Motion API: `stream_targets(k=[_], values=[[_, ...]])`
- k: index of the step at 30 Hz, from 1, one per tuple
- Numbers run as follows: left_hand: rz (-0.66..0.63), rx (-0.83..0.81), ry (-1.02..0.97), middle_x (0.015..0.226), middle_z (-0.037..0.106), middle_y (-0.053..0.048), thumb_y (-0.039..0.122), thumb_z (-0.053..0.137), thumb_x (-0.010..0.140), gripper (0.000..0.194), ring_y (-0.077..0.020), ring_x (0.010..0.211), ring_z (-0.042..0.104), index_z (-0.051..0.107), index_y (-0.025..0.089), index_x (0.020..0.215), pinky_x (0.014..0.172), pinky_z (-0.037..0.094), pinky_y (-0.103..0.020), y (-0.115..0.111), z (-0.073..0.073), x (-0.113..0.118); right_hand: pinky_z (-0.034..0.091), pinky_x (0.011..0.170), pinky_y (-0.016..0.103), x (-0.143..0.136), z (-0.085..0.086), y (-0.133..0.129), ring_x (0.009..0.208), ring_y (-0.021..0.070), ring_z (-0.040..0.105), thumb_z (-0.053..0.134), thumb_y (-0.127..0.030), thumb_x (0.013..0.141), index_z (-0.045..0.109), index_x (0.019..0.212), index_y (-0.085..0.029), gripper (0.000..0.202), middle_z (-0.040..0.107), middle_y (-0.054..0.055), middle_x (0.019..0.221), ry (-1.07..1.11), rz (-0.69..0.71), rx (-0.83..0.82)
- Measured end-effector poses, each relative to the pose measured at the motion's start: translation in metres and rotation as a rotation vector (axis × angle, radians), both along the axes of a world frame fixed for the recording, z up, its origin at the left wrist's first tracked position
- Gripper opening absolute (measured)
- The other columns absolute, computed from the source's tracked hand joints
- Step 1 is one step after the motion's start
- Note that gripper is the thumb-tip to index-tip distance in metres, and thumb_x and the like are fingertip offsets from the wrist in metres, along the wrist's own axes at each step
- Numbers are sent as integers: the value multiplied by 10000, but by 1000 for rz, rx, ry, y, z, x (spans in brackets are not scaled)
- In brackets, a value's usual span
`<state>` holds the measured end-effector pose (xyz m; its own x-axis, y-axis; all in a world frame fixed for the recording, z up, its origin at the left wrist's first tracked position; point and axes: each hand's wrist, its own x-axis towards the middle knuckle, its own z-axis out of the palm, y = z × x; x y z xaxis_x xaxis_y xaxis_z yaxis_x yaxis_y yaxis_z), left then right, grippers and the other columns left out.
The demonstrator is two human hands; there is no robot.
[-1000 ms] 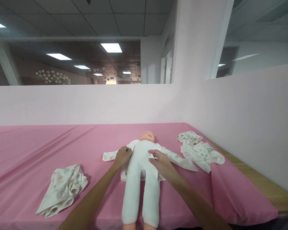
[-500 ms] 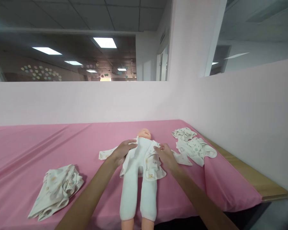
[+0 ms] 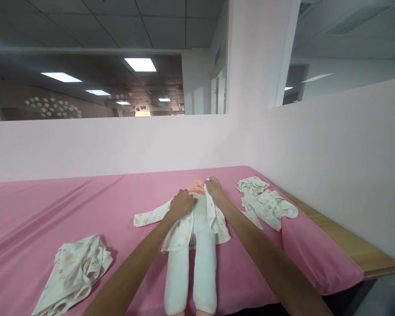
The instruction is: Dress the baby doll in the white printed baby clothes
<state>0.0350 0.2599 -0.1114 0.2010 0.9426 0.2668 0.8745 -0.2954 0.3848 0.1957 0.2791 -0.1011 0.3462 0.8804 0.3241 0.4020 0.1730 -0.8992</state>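
Head view. Doll [image 3: 204, 272] lies face up on pink sheet [image 3: 125, 197], head toward wall [image 3: 134, 145], lower legs near the sheet's front edge, feet cut off by the frame. Patterned white shirt [image 3: 180, 235] is around its torso, front open; the left sleeve lies stretched outward. Right hand [image 3: 213, 188]: fingers closed, pinching the shirt's front edge up by the neck. Left hand [image 3: 183, 202]: fingers bent over the other front panel at the chest; cannot tell whether cloth is gripped. Folded garment [image 3: 75, 267] at left, well apart from doll, sheet between. Crumpled garments [image 3: 266, 204] at right, near the sheet's side edge; wooden board [image 3: 345, 239] shows beyond it.
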Motion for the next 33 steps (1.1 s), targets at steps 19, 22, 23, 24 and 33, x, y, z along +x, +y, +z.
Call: stream_targets(k=[19, 22, 23, 24, 33], values=[[-89, 235, -134, 850, 680, -49, 299, 433, 933, 268, -183, 806, 605, 626, 190, 783, 711, 366, -275, 21, -26, 7, 434, 695, 290, -26, -41, -30, 767, 198, 585, 432, -293, 813, 630, 816, -187, 225, 684, 46, 831, -77, 3, 221], [-102, 250, -157, 843, 673, -36, 328, 432, 940, 289, -174, 794, 597, 629, 195, 776, 701, 361, -271, 22, -28, 6, 447, 692, 285, -23, -44, -28, 776, 198, 601, 442, -331, 817, 664, 880, -174, 280, 704, 51, 864, -28, 11, 225], [-103, 252, -161, 857, 674, -36, 331, 430, 942, 288, -174, 803, 596, 632, 196, 787, 702, 361, -270, 22, -29, 6, 448, 697, 285, -23, -44, -28, 789, 201, 604, 450, -341, 816, 673, 888, -171, 289, 708, 53, 876, -20, 15, 226], [-105, 254, -166, 876, 675, -38, 329, 430, 944, 282, -173, 815, 597, 635, 196, 802, 706, 362, -269, 22, -30, 5, 449, 702, 286, -22, -45, -27, 800, 204, 607, 458, -348, 816, 679, 892, -167, 296, 711, 55, 884, -15, 18, 225], [-188, 301, -254, 890, 674, -37, 289, 450, 939, 231, -178, 834, 598, 642, 199, 848, 740, 380, -277, 21, -33, 3, 474, 747, 302, -24, -43, -28, 802, 197, 641, 485, -346, 835, 719, 904, -196, 286, 733, 20, 875, -92, 111, 227]])
